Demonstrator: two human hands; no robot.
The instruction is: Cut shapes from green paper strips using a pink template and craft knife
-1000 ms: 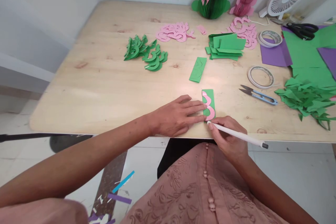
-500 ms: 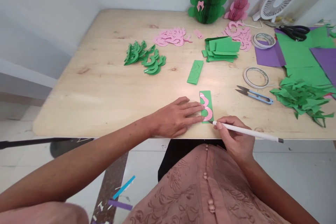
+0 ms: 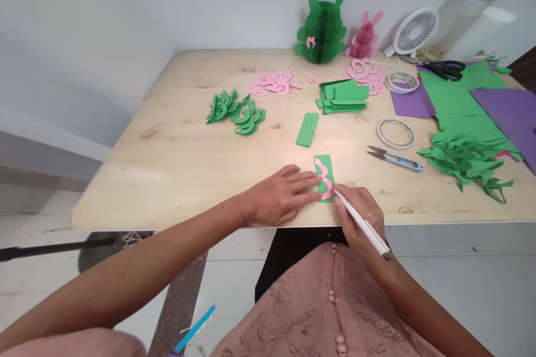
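Near the table's front edge lies a green paper strip (image 3: 329, 165) with a pink curved paper template (image 3: 327, 189) on top. My left hand (image 3: 278, 196) rests flat, its outstretched fingertips pressing the template onto the strip. A white pen (image 3: 362, 225) is gripped in my right hand (image 3: 363, 213), its tip touching the template's right edge. Just beyond the strip is another green paper strip (image 3: 307, 130) with a curved outline drawn on it. Farther back sits a stack of folded green paper (image 3: 344, 96).
Blue thread snips (image 3: 396, 159) and a tape roll (image 3: 396, 134) lie right of my hands, beside green paper scraps (image 3: 467, 159). Green cut-outs (image 3: 237, 111) and pink cut-outs (image 3: 274, 83) are piled at left. Paper rabbits and a white fan (image 3: 414, 32) stand along the wall.
The pen tip has moved up along the template's right edge, and the pen's back end has swung toward me. My left hand stays on the template. The view has tilted up.
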